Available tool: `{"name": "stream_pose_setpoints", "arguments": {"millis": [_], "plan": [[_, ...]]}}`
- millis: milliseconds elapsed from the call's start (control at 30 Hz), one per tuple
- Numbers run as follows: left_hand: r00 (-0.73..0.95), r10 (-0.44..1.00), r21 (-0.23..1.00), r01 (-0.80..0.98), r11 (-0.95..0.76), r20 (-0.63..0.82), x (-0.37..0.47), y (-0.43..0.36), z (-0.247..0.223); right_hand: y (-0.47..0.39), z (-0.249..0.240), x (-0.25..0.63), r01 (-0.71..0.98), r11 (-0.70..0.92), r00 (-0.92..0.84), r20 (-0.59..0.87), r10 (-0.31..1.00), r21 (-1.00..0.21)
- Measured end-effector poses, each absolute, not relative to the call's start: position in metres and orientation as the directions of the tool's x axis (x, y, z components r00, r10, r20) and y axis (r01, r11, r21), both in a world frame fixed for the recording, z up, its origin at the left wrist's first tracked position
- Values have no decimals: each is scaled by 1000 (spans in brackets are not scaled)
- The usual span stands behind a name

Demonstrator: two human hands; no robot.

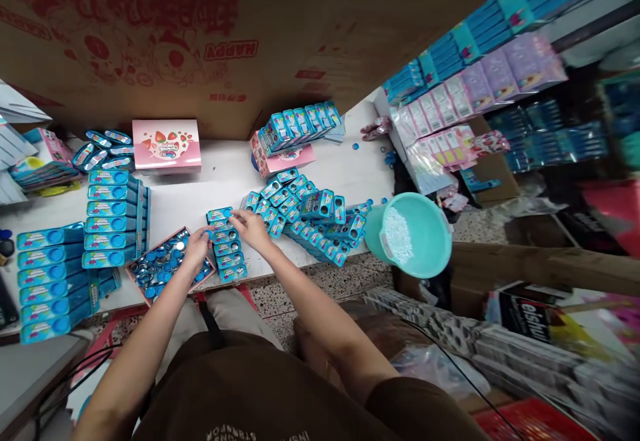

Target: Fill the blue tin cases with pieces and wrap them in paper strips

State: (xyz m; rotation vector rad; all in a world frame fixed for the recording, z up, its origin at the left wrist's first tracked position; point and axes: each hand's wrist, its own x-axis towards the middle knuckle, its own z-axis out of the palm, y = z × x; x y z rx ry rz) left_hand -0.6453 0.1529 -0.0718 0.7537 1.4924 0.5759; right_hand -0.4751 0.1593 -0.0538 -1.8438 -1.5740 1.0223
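Note:
A short column of blue boxes [231,260] stands on the white table near its front edge. My right hand [250,227] has its fingertips on the round blue piece at the end of the top box [218,215]. My left hand [199,246] is closed around a small round blue piece [206,235] just left of the column. Below my left forearm, a shallow pink-edged tray [131,269] holds many blue and silver round pieces. To the right of my right hand lies a loose pile of similar blue boxes [280,202].
Stacked blue boxes [107,226] stand at the left. A pink strawberry box [167,144] sits at the back, before a large carton [150,41]. At the right, a turquoise bucket [433,241] holds pale bits. Packaged goods [445,107] fill the far right.

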Motion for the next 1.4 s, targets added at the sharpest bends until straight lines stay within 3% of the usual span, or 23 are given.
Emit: {"name": "stream_pose_setpoints", "arguments": {"millis": [100,167,300,367,433,567,733,900,1067,1400], "plan": [[41,837,836,97,540,-545,-633,149,-72,138,-59,-488,480,-200,32,-211,977,-854],[10,882,867,187,461,-471,-622,151,-76,131,-66,-494,376,-241,71,-232,970,-895],[-104,912,844,350,407,-396,-601,161,-83,134,-84,-492,43,-389,217,-371,903,-920],[-111,921,838,385,386,-373,-595,167,-85,141,-90,-486,-38,-425,239,-421,875,-905],[-107,930,829,425,363,-352,-593,171,-86,150,-92,-482,39,-456,256,-433,864,-889],[-120,938,796,501,340,-325,-598,175,-89,166,-89,-481,387,-500,302,-406,862,-774],[-47,978,712,679,180,-203,-610,171,-89,171,-84,-482,542,-488,309,-378,873,-684],[-57,977,634,753,176,-204,-618,170,-87,175,-77,-483,776,-415,225,-405,886,-475],[-92,958,601,761,244,-272,-615,177,-89,184,-71,-487,844,-415,231,-466,854,-340],[-102,910,553,766,329,-401,-613,186,-97,196,-73,-488,834,-495,302,-547,781,-246]]}}
